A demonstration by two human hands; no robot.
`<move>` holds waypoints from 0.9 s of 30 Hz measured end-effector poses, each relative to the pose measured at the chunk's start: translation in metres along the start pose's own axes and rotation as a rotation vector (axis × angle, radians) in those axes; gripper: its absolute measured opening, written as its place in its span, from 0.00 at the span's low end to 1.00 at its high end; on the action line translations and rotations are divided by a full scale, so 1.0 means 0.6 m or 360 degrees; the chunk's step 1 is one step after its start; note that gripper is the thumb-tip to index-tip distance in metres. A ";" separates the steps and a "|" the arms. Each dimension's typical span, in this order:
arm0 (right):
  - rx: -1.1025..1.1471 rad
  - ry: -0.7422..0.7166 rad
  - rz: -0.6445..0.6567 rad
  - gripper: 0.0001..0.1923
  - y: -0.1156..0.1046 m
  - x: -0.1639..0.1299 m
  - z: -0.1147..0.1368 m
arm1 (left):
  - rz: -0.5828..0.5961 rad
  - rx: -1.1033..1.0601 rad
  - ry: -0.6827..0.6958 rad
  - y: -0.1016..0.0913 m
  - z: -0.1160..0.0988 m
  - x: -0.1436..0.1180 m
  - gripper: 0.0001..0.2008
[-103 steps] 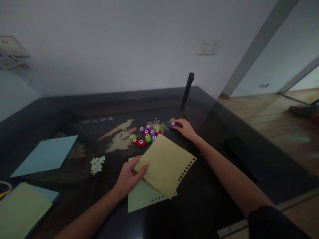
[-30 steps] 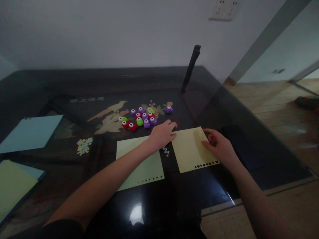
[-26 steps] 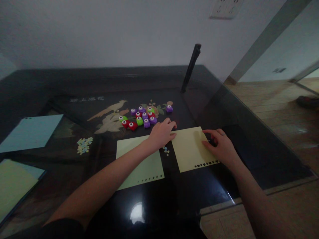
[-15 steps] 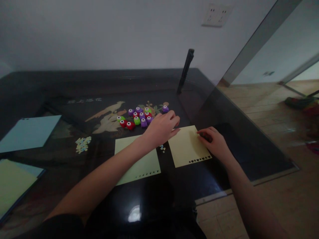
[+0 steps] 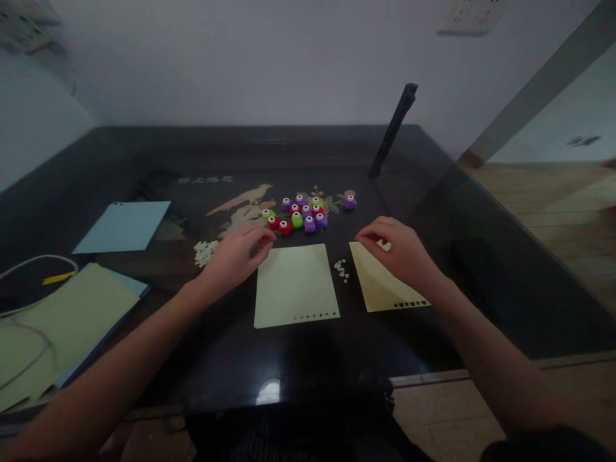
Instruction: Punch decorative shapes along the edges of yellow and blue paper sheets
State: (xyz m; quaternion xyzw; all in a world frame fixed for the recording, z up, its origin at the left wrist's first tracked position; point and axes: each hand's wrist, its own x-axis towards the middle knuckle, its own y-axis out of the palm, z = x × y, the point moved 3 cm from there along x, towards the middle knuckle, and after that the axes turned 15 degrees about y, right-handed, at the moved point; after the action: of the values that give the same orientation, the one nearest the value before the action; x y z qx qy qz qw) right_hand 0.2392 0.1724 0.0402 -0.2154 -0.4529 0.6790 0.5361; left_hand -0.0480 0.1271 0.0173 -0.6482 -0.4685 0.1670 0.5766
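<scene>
The green sheet (image 5: 296, 282) lies flat, a row of holes done along its six-o'clock edge; the other edges look uncut. At three, past loose cut-outs (image 5: 342, 270), the yellow sheet (image 5: 380, 292) bears a similar row. The left hand (image 5: 235, 253), at ten, and right hand (image 5: 397, 250), at two, have fingertips drawn together; whether they grasp anything, I cannot tell. Punches (image 5: 297, 220) cluster at twelve. I see no container.
</scene>
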 end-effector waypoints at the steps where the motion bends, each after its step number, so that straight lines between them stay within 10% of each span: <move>1: -0.0024 -0.0043 0.0071 0.09 0.020 0.011 0.010 | -0.0003 -0.0005 -0.0021 0.009 0.007 -0.014 0.10; 9: -0.0430 -0.0191 0.0271 0.22 0.126 0.030 0.030 | 0.0003 -0.0061 -0.0130 0.034 0.016 -0.051 0.16; 27: -0.0699 -0.0184 0.0285 0.29 0.137 0.009 0.034 | 0.0218 0.0176 -0.0186 0.050 0.000 -0.055 0.25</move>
State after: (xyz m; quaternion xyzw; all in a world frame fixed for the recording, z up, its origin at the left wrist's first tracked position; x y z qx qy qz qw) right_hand 0.1777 0.1683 -0.0179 -0.3268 -0.5988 0.6202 0.3872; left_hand -0.0523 0.1041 -0.0205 -0.6352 -0.4458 0.2691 0.5704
